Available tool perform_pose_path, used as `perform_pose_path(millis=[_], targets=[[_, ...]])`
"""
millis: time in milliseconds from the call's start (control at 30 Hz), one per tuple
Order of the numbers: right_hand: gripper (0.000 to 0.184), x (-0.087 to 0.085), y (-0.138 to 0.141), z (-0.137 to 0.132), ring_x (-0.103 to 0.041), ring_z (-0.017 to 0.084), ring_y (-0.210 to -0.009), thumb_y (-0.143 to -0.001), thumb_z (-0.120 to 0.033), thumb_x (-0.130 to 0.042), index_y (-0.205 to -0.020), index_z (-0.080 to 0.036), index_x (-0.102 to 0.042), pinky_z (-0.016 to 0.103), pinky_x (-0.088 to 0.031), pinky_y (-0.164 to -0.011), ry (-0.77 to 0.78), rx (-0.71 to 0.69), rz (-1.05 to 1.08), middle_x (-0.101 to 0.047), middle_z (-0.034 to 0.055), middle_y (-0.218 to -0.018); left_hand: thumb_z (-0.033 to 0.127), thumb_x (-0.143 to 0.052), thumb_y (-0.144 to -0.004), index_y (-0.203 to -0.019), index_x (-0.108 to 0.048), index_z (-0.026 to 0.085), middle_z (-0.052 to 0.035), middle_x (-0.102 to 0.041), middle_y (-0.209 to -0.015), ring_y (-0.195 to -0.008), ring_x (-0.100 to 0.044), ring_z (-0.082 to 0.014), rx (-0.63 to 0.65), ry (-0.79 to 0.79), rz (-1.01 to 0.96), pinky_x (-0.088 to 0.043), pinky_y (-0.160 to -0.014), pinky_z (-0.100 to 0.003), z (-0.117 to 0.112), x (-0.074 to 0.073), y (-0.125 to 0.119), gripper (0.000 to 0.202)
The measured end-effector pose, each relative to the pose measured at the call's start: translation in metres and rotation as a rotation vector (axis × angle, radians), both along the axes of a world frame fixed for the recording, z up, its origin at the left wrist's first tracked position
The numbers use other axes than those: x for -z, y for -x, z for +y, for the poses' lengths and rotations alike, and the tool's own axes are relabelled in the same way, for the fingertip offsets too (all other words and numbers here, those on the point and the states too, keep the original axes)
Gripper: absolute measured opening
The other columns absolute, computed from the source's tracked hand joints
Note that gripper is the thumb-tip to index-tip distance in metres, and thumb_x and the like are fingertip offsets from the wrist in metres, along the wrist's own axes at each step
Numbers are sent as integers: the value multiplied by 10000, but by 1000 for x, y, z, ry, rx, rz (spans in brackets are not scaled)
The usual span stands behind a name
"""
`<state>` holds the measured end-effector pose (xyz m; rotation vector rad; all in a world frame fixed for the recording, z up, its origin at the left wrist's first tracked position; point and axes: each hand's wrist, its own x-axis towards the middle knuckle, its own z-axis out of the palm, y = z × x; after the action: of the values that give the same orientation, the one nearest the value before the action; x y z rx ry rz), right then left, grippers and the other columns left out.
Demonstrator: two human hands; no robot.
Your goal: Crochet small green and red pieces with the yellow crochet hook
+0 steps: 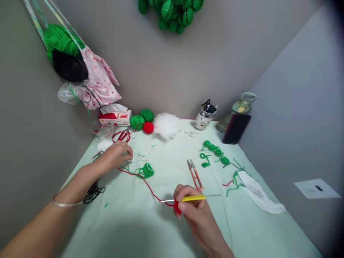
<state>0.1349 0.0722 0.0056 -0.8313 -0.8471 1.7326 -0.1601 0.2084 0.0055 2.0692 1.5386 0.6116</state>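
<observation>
My right hand (pixel 197 213) is closed around a crochet hook (pixel 193 197) with a yellow handle, its metal tip pointing left. The same fingers pinch a small red crochet piece (pixel 177 206), mostly hidden by them. From that piece a strand of red yarn (pixel 146 183) runs up and left across the cloth, passing close to my left hand (pixel 118 154). That hand hovers over the left side of the table, fingers loosely bent and apart, with nothing visible in them. Near its fingertips lie loose white threads (pixel 142 156) and a small green yarn bundle (pixel 147 171).
Orange thread snips (pixel 195 175) lie beyond my right hand. Small green crochet pieces (pixel 215 148) are at right, before a propped phone (pixel 236 129). At the back stand a tissue box (pixel 115 118), a red yarn ball (pixel 148 127), white stuffing (pixel 166 126) and a pen tin (pixel 204 120).
</observation>
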Motion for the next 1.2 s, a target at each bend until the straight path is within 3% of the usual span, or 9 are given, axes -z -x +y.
perform_pose_path(millis=[100, 167, 400, 533, 633, 800, 967, 1100, 1200], targets=[[188, 1, 0, 0, -520, 81, -564, -737, -329, -842, -759, -189, -719, 224, -384, -555, 2, -6, -2, -563, -15, -722, 297, -737, -654, -586, -684, 247, -43, -640, -684, -786, -545, -268, 7, 47, -58, -427, -828, -409, -13, 11, -12, 99], [186, 1, 1, 0, -519, 79, -566, -737, -329, -842, -760, -190, -720, 221, -383, -554, 5, -9, -1, -565, -14, -724, 300, -734, -665, -569, -665, 242, -35, -640, -673, -777, -550, -259, -10, 61, -129, -433, -830, -400, -16, 8, -14, 131], [179, -1, 0, -1, -526, 75, -566, -745, -320, -838, -760, -188, -718, 213, -381, -552, -5, -14, 23, -564, -20, -712, 426, -605, -896, -910, -668, 200, -1, -692, -877, -861, -634, -178, -201, -24, -594, -507, -822, -319, -5, -53, 6, 235], [185, -1, 0, -1, -531, 64, -541, -746, -312, -842, -752, -179, -713, 204, -377, -534, 11, -18, 57, -567, -22, -711, 241, -626, -921, -825, -672, 179, 41, -699, -765, -761, -649, -103, -320, 200, -1276, -550, -759, -206, -9, -68, -1, 123], [190, 1, 1, 0, -527, 52, -517, -736, -308, -853, -756, -177, -717, 194, -381, -517, 22, -9, 93, -572, -27, -701, 126, -566, -936, -791, -693, 166, 8, -726, -726, -707, -679, -108, -382, 349, -1531, -590, -695, -193, -20, -64, -13, 197], [199, 4, 2, 1, -512, 45, -505, -728, -315, -866, -760, -179, -725, 174, -391, -488, 77, -4, 161, -582, -29, -659, 64, -551, -910, -846, -734, 147, -57, -789, -853, -888, -759, -202, -398, 477, -1568, -644, -842, -336, -48, -53, -43, 211], [193, -8, 3, 0, -501, 40, -471, -713, -293, -873, -800, -178, -745, 175, -399, -464, 76, -30, 155, -599, -33, -640, 126, -633, -903, -808, -727, 160, -84, -789, -1088, -1183, -683, -276, -171, 687, -1538, -586, -998, -430, -78, -41, -80, 138], [316, -17, 9, 2, -524, 47, -475, -718, -257, -860, -1012, -207, -756, 190, -421, -477, 27, -22, 82, -615, -50, -666, 149, -647, -910, -825, -715, 182, -96, -758, -1205, -1345, -561, -265, -82, 737, -1478, -544, -1043, -398, -92, -37, -103, 114], [398, -18, 15, 4, -542, 60, -492, -713, -252, -856, -1092, -214, -742, 198, -434, -491, 15, -18, 23, -618, -58, -663, 198, -682, -892, -828, -695, 193, -103, -729, -1267, -1282, -602, -265, -64, 778, -1425, -587, -910, -328, -98, -38, -116, 66]])
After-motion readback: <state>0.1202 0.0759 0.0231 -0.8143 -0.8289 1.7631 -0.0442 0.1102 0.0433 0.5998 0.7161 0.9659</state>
